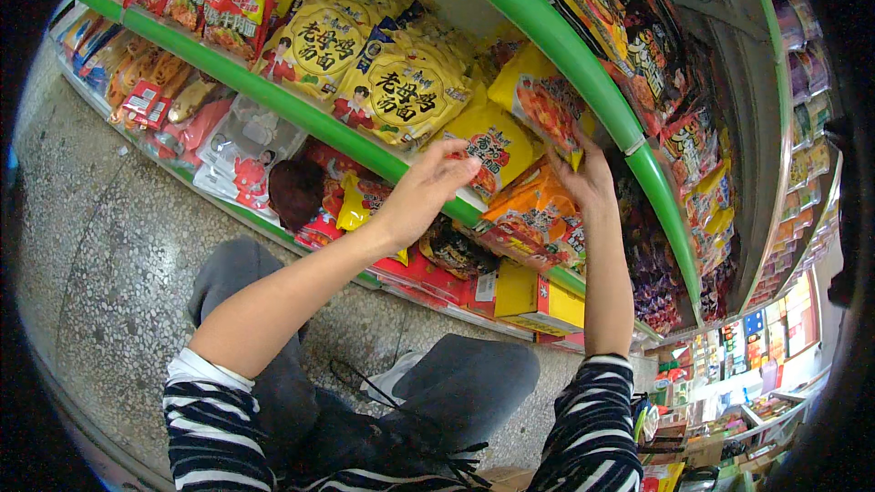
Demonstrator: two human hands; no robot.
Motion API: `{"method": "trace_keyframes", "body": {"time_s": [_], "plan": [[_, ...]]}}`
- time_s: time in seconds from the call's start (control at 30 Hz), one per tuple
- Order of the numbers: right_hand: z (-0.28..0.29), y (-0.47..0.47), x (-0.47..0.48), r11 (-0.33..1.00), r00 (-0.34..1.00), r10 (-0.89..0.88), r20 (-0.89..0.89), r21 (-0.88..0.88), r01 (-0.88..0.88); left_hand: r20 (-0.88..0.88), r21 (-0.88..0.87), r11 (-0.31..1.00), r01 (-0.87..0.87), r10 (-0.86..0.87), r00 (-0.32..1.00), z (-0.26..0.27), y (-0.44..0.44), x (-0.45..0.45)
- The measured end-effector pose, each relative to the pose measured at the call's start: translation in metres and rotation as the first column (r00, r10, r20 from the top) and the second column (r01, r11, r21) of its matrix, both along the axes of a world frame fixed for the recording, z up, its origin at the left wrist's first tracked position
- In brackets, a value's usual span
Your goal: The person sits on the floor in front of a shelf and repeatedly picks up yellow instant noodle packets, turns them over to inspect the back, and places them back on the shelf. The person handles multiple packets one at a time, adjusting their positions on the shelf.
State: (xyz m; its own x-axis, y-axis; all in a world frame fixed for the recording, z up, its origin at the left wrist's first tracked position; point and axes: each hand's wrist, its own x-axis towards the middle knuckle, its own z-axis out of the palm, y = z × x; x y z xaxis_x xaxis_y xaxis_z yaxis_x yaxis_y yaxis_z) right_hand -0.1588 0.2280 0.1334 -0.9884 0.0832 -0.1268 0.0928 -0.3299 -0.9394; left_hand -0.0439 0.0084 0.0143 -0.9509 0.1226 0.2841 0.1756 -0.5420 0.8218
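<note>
My right hand (586, 167) grips the lower edge of a yellow instant noodle packet (540, 99), tilted under the upper shelf; part of its fingers lies behind the packet. My left hand (437, 181) holds nothing, fingers apart and partly curled, over the green edge strip of the middle shelf (369, 154). Just beyond it another yellow noodle packet (495, 143) lies on that shelf. Orange noodle packets (536, 201) lie between the hands, at the shelf's edge. To the left, pale yellow noodle packets (403, 92) are stacked in rows.
The green-edged upper shelf (547, 20) curves close above my right hand and carries more packets. Red noodle packets (236, 10) fill the far left. Below are bagged goods, a dark round object (296, 195) and a yellow carton (536, 294). My knees are near the lowest shelf.
</note>
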Motion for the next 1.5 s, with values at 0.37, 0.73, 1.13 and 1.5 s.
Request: {"method": "trace_keyframes", "body": {"time_s": [0.37, 0.73, 1.13, 1.5], "plan": [[-0.034, 0.017, -0.159, 0.954, 0.939, 0.251, -0.235, 0.226, -0.199, -0.096, -0.312, 0.949, -0.043, 0.014, 0.995, -0.008, 0.003, 0.006], [-0.018, 0.023, -0.169, 0.541, 0.944, 0.137, -0.302, 0.821, 0.184, -0.171, -0.406, 0.899, -0.164, 0.101, 0.98, -0.009, -0.002, 0.0], [-0.165, -0.054, 0.087, -0.107, 0.507, 0.861, -0.04, 0.96, 0.258, -0.061, -0.183, 0.805, -0.565, 0.564, 0.823, -0.021, -0.028, -0.029], [-0.34, -0.054, -0.01, 0.678, 0.91, 0.021, 0.415, 0.663, -0.318, 0.014, -0.33, 0.803, -0.497, 0.53, 0.848, -0.04, -0.034, -0.034]]}}
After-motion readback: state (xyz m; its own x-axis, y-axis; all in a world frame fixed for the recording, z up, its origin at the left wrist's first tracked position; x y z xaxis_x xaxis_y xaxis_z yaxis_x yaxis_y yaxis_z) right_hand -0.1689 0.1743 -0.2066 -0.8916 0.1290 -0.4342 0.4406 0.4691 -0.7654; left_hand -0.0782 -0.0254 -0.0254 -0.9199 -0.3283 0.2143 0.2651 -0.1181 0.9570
